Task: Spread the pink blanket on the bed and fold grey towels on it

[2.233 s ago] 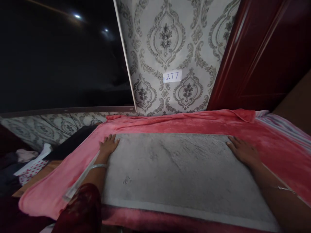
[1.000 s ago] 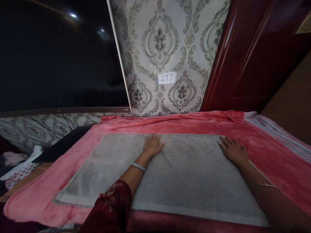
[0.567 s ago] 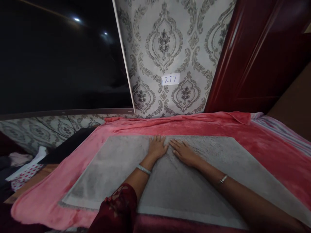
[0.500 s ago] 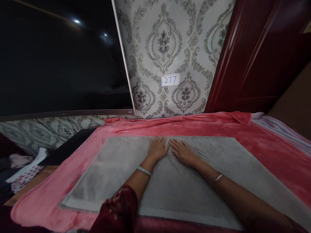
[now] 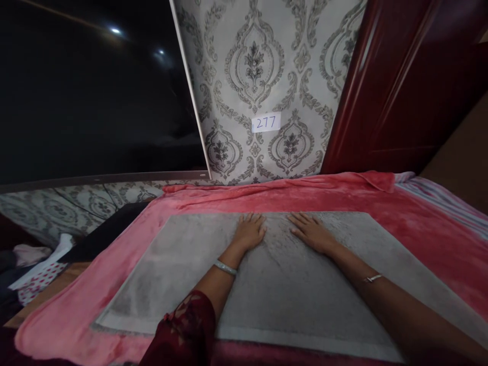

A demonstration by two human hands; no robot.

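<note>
A grey towel-like cloth (image 5: 290,300) lies spread out flat over a pink-red plush blanket (image 5: 129,244). My left hand (image 5: 249,231) rests palm down on the cloth near its far edge, fingers spread and pointing away from me. To its right, with a gap between them, my right hand (image 5: 311,231) also lies flat on the cloth, fingers stretched out. Neither hand grips anything. Faint creases show in the cloth between and below the hands.
A large dark television screen (image 5: 95,101) stands at the left. Behind the blanket are patterned wallpaper (image 5: 253,66) with a paper label (image 5: 266,122) reading 277, and a dark red wooden panel (image 5: 381,91). Striped fabric (image 5: 442,198) lies at the right, a polka-dot item (image 5: 40,282) at the left.
My right hand has slid to the right across the cloth, away from my left hand. The left hand has stayed in nearly the same place.
</note>
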